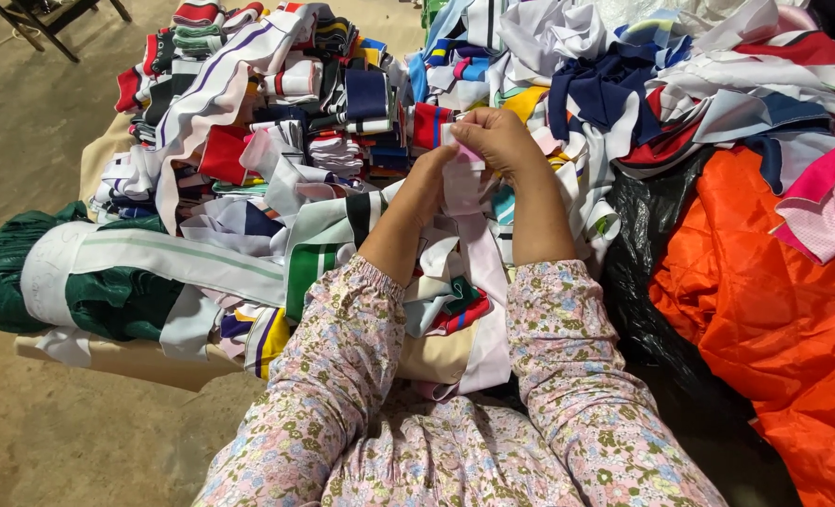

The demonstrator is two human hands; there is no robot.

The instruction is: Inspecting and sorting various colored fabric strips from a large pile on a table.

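Both of my hands are raised over a heap of cloth strips. My left hand (pixel 430 180) and my right hand (pixel 497 139) pinch the top end of a long pale pink and white fabric strip (pixel 481 258), which hangs down toward my lap. My sleeves are floral. Folded striped collar pieces (pixel 342 103) in red, navy and white are stacked just beyond my hands.
A green cloth bundle with a white band (pixel 108 282) lies at the left on a low beige board (pixel 136 361). An orange sack (pixel 765 310) and black plastic (pixel 652 244) sit at the right. Loose mixed strips (pixel 680 84) pile up at the back right. Bare concrete floor (pixel 42 103) at left.
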